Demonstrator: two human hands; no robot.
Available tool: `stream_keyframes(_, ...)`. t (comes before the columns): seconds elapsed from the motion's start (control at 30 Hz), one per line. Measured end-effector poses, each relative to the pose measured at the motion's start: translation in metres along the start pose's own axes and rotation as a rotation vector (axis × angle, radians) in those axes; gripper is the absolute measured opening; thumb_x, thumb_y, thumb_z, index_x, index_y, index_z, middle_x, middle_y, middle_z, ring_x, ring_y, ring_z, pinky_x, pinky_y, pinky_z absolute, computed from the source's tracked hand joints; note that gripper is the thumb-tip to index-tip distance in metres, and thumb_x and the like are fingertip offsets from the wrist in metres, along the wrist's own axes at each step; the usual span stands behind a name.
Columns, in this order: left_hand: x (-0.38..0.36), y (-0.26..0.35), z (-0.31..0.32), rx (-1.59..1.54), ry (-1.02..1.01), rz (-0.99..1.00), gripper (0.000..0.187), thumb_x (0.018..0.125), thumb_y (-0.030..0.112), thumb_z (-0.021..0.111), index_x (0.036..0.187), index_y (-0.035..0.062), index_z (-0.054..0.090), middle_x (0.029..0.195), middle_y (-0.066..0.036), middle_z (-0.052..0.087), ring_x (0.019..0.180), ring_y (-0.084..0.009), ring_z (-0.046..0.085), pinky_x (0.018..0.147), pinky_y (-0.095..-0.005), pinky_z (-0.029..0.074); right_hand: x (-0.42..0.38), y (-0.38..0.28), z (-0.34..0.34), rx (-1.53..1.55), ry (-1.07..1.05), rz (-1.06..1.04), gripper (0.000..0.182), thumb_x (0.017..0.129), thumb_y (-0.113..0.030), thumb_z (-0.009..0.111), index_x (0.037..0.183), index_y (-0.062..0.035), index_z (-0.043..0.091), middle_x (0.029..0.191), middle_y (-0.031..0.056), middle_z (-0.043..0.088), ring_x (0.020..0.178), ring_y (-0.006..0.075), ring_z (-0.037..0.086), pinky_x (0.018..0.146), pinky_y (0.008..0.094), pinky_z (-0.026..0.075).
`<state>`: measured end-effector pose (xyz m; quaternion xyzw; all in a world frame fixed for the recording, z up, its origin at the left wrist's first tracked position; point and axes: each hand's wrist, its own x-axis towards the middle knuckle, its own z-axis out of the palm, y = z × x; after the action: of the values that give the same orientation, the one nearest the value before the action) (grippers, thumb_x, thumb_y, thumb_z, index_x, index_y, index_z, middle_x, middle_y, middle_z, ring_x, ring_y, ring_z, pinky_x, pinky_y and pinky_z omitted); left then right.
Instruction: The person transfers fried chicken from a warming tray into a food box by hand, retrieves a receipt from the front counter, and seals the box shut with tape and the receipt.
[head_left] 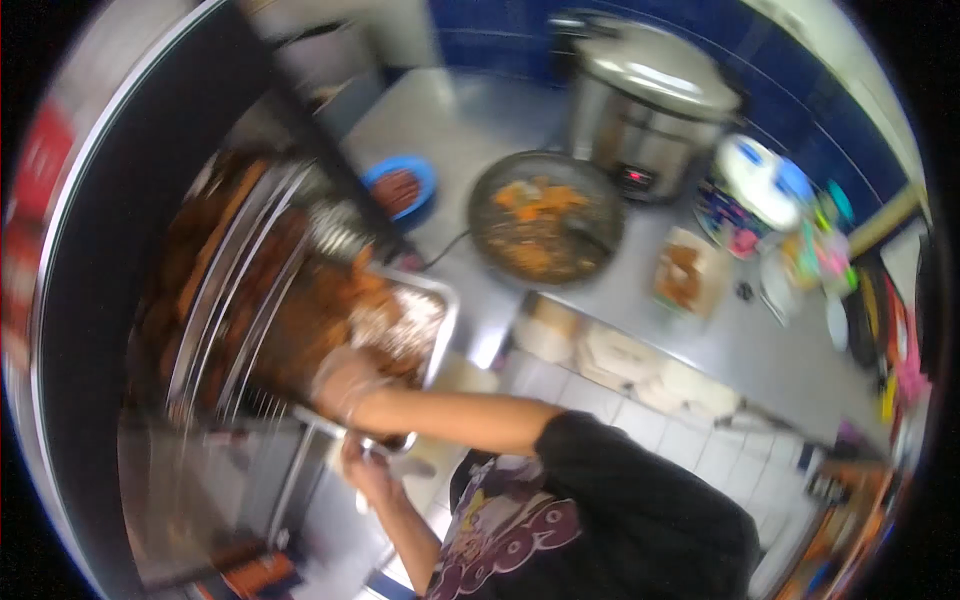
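While the view is tilted and blurred, the layout reads clearly enough from where I stand.

Table edge: the steel table [470,120] ends in a front lip that runs diagonally from beside the tray down toward the right, with white floor tiles [700,445] below it.
Open room: the bare steel lies between the blue bowl [400,188] and the rice cooker [650,100]; the tiled floor beside the person is the widest free stretch.
Crowded side: the right end of the table is packed with small containers and bottles [790,220], too blurred to name.
Tray: a metal tray [445,310] of browned food sits at the table's near left corner, just beside a wire rack [230,300] loaded with more browned pieces.
Pan: a dark round pan [545,220] of orange-brown food stands between the tray and the rice cooker, apart from both.
Right hand: the right hand [345,385] rests at the tray's near edge, touching the food; it seems covered by a thin glove.
Right fingers: curled down into the food, but how far they are spread I cannot tell.
Right arm: bare forearm stretched out nearly level from a black sleeve [600,450].
Left hand: the left hand [365,470] sits lower, just under the tray's near corner.
Left fingers: closed narrowly around something small and pale; what it is I cannot tell.
Left arm: bent at the elbow, forearm rising toward the tray.
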<state>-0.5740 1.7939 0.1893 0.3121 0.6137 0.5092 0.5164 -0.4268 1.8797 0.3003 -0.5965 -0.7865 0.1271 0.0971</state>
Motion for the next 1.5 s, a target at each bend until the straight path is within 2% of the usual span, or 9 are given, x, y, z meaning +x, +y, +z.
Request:
stream_keyframes(0.13, -0.013, 0.026, 0.018, -0.191, -0.189, -0.074, 0.036, 0.099, 0.027, 0.052, 0.123, 0.0003, 0.059, 0.11, -0.01, 0.063, 0.088, -0.0171, 0.063, 0.067, -0.0288, 0.051, -0.027, 0.019, 0.017, 0.265, 0.7, -0.114, 0.029, 0.084, -0.018, 0.064, 0.109, -0.0041, 0.065, 0.1, 0.0174, 0.067, 0.098, 0.0313, 0.065, 0.084, 0.0439, 0.052)
stream_keyframes(0.2, -0.019, 0.033, 0.014, -0.199, -0.149, -0.055, 0.042, 0.099, 0.029, 0.054, 0.123, -0.0058, 0.054, 0.119, -0.017, 0.06, 0.105, -0.0291, 0.062, 0.085, -0.0442, 0.052, -0.06, 0.035, -0.026, 0.544, 0.448, -0.011, 0.038, 0.087, -0.021, 0.067, 0.12, -0.0042, 0.058, 0.11, 0.0204, 0.063, 0.099, 0.0333, 0.064, 0.091, 0.0449, 0.05)
stream_keyframes(0.4, -0.006, 0.027, 0.002, -0.092, -0.071, -0.065, 0.04, 0.099, 0.031, 0.056, 0.118, -0.0037, 0.057, 0.11, -0.014, 0.063, 0.092, -0.025, 0.065, 0.072, -0.0389, 0.054, -0.197, 0.171, -0.047, 1.453, 0.855, 0.389, 0.055, 0.092, -0.031, 0.069, 0.133, -0.0022, 0.047, 0.112, 0.015, 0.063, 0.094, 0.0228, 0.067, 0.07, 0.0329, 0.058)
stream_keyframes(0.47, -0.005, 0.024, 0.003, -0.078, -0.045, -0.069, 0.04, 0.099, 0.031, 0.056, 0.118, -0.0034, 0.058, 0.109, -0.014, 0.063, 0.091, -0.0253, 0.065, 0.071, -0.0389, 0.054, -0.256, 0.226, -0.033, 1.331, 0.985, 0.673, 0.055, 0.09, -0.029, 0.071, 0.133, -0.0025, 0.05, 0.109, 0.0158, 0.065, 0.09, 0.0229, 0.068, 0.07, 0.0327, 0.058)
stream_keyframes(0.7, -0.014, 0.036, 0.01, -0.078, -0.099, -0.052, 0.038, 0.098, 0.032, 0.057, 0.115, -0.0024, 0.059, 0.1, -0.012, 0.065, 0.085, -0.0232, 0.065, 0.066, -0.038, 0.054, -0.373, 0.329, -0.001, -0.616, 1.379, 1.2, 0.028, 0.082, -0.017, 0.07, 0.106, -0.0041, 0.069, 0.086, 0.0187, 0.067, 0.077, 0.035, 0.066, 0.074, 0.0418, 0.053)
stream_keyframes(0.8, -0.022, 0.043, 0.019, -0.018, -0.053, -0.041, 0.033, 0.098, 0.03, 0.058, 0.113, -0.0003, 0.06, 0.095, -0.008, 0.064, 0.076, -0.0163, 0.061, 0.06, -0.0317, 0.049, -0.393, 0.322, -0.008, -0.298, 0.874, 1.252, 0.025, 0.082, -0.016, 0.068, 0.105, -0.0058, 0.07, 0.086, 0.0177, 0.067, 0.079, 0.0351, 0.066, 0.074, 0.0446, 0.053)
stream_keyframes(1.0, -0.007, 0.03, 0.002, -0.067, -0.035, -0.034, 0.023, 0.099, 0.026, 0.058, 0.105, 0.0045, 0.063, 0.087, -0.001, 0.06, 0.064, -0.0075, 0.052, 0.052, -0.0239, 0.04, -0.397, 0.328, -0.003, 0.114, 0.813, 1.406, 0.036, 0.089, -0.032, 0.066, 0.11, -0.0032, 0.068, 0.1, 0.0219, 0.069, 0.093, 0.0371, 0.066, 0.084, 0.0477, 0.05)
stream_keyframes(1.1, -0.008, 0.031, 0.006, -0.019, -0.033, -0.03, 0.024, 0.099, 0.024, 0.056, 0.109, 0.0027, 0.062, 0.085, -0.002, 0.059, 0.065, -0.0107, 0.055, 0.052, -0.0265, 0.043, -0.404, 0.349, 0.022, -0.221, 0.956, 1.411, 0.045, 0.088, -0.036, 0.066, 0.12, -0.0043, 0.063, 0.101, 0.0223, 0.07, 0.094, 0.0386, 0.067, 0.085, 0.0477, 0.05)
stream_keyframes(1.5, -0.023, 0.041, 0.025, -0.112, -0.006, -0.016, 0.02, 0.1, 0.024, 0.058, 0.106, 0.005, 0.062, 0.092, -0.002, 0.062, 0.072, -0.007, 0.059, 0.054, -0.0214, 0.045, -0.407, 0.349, -0.003, -0.059, 1.017, 1.546, 0.064, 0.08, -0.047, 0.071, 0.124, -0.0023, 0.058, 0.109, 0.0239, 0.068, 0.105, 0.0376, 0.065, 0.093, 0.0435, 0.049)
